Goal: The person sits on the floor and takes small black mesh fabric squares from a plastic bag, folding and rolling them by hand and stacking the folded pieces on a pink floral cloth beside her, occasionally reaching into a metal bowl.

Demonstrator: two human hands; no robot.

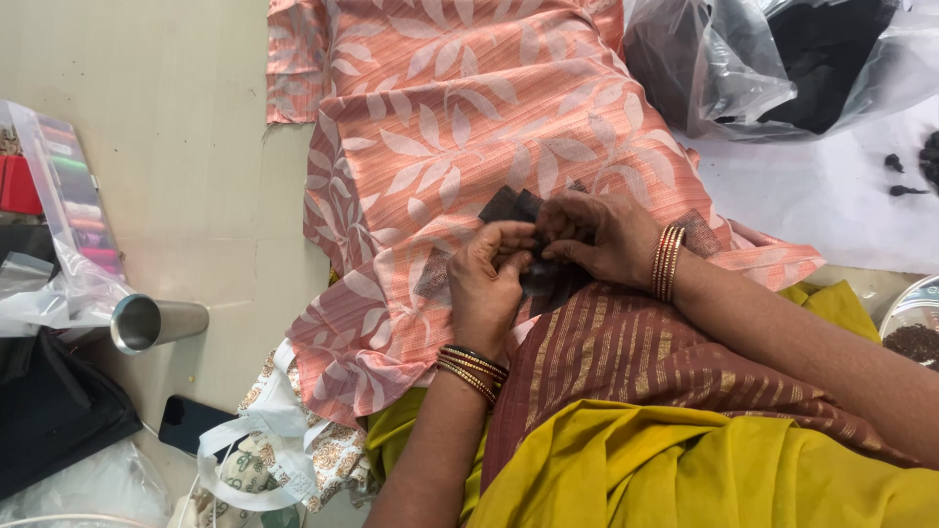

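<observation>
A peach cloth with a pale leaf print (469,127) is spread over my lap and the floor. On it lies a small dark sheer fabric piece (515,206). My left hand (489,284) and my right hand (597,235) meet over this dark piece, fingertips pinched together on its edge. Both wrists wear bangles. Whether a needle is between the fingers is too small to tell. Below the hands are a maroon striped cloth (626,352) and a mustard yellow cloth (685,469).
A steel tumbler (152,321) lies on its side at left, beside a clear box of thread spools (73,215). A black phone (191,422) and a white printed bag (264,460) lie at lower left. A plastic bag with dark cloth (782,59) sits at top right.
</observation>
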